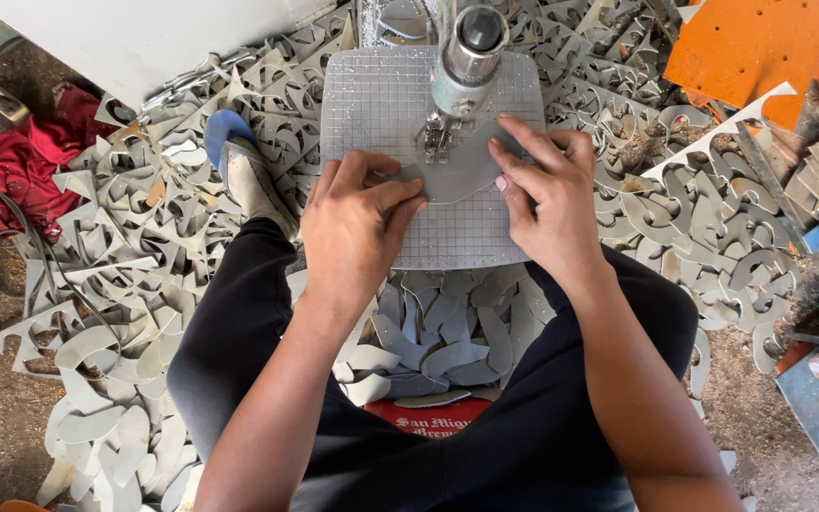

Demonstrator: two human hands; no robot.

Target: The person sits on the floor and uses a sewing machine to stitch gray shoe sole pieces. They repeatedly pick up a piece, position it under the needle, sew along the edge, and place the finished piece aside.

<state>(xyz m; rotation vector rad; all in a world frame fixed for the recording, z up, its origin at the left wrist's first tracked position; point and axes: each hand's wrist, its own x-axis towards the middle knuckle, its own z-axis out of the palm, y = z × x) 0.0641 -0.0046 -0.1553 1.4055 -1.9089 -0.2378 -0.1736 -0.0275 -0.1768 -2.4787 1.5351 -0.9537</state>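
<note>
A grey curved piece of sheet material (455,175) lies on the gridded grey work plate (381,95) under the needle foot of a sewing machine head (464,57). My left hand (357,228) presses its fingertips on the piece's left end. My right hand (542,194) lies flat on the piece's right end, fingers spread toward the needle. Both hands hold the piece down against the plate.
Several cut grey curved pieces (447,337) are piled between my knees. Grey cut-out scrap sheets (144,237) cover the floor all around. A foot in a blue sandal (239,161) rests at the left. An orange board (751,47) leans at the top right, red cloth (21,161) at the left.
</note>
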